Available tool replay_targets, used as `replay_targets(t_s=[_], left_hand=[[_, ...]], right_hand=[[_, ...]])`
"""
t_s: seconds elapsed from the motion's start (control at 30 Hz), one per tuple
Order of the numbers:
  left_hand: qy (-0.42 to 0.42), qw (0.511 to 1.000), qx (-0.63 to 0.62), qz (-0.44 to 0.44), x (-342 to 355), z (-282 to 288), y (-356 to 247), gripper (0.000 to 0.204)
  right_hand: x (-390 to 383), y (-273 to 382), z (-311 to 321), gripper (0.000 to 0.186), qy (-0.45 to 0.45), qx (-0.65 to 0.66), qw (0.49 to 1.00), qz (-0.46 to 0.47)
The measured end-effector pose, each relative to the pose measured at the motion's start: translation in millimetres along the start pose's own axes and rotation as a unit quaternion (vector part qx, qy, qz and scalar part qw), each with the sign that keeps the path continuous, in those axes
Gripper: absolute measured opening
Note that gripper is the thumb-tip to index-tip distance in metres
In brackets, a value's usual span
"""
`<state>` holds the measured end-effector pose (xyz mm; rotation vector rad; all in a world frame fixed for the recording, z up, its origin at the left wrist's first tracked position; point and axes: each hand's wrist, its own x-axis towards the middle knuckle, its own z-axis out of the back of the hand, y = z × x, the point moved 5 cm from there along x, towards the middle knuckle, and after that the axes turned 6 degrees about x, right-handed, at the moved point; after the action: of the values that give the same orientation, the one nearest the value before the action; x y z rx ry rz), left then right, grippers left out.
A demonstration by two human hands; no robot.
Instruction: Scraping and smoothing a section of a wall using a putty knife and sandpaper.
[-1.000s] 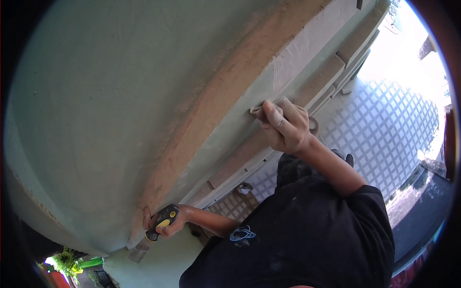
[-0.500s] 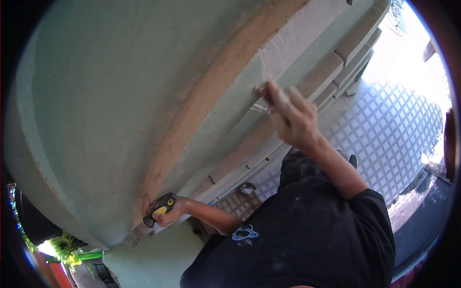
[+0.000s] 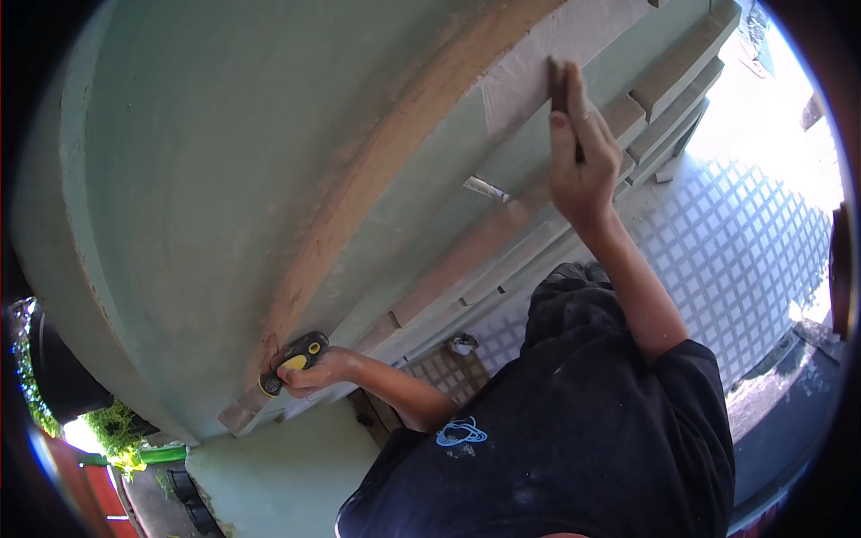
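Note:
In my left hand [image 3: 314,369] is a putty knife [image 3: 300,352] with a black and yellow handle. My fingers wrap round the handle, and its broad blade [image 3: 240,414] points down-left beside the lower end of a brown strip [image 3: 345,193] on the pale green wall [image 3: 206,206]. My right hand [image 3: 585,161] is raised beside a whitish smeared patch [image 3: 525,67] on the wall. Its fingers are stretched out and close together, with nothing visible held. Whether the fingertips touch the surface I cannot tell.
Stepped brown ledges [image 3: 677,67] run along the wall's right side. A small pale slot [image 3: 487,187] shows in the green surface. Diamond-patterned floor tiles [image 3: 717,269] lie at the right. Green plants [image 3: 115,435] are at the lower left.
My right hand has moved up and a little right, away from the pale slot, and its fingers have straightened. My left hand with the putty knife has shifted slightly up-left.

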<state>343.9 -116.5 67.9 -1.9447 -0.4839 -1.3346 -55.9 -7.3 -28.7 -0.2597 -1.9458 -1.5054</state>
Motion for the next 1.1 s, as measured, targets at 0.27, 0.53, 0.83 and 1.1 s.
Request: replay_targets(t_s=[0.27,0.53,0.83,1.1], left_hand=[[0.222,0.954,-0.153,-0.135,-40.1,-10.6,-77.7,0.036],[0.654,0.673,-0.338,0.069,-177.8,-51.7,-138.5,0.026],[0.835,0.386,-0.345,0.185,-248.9,-52.3,-145.6,0.03],[0.815,0.445,-0.327,0.176,-218.5,-66.1,-145.7,0.027]], right_hand=[[-52.7,15.2,-5.3,0.05,0.238,0.075,0.967,-0.054],[-61.1,20.1,13.4,0.063,0.015,0.389,0.9,-0.195],[-71.0,8.9,33.0,0.061,-0.105,0.393,0.877,-0.256],[-75.2,28.0,56.6,0.056,-0.045,-0.018,0.986,-0.16]])
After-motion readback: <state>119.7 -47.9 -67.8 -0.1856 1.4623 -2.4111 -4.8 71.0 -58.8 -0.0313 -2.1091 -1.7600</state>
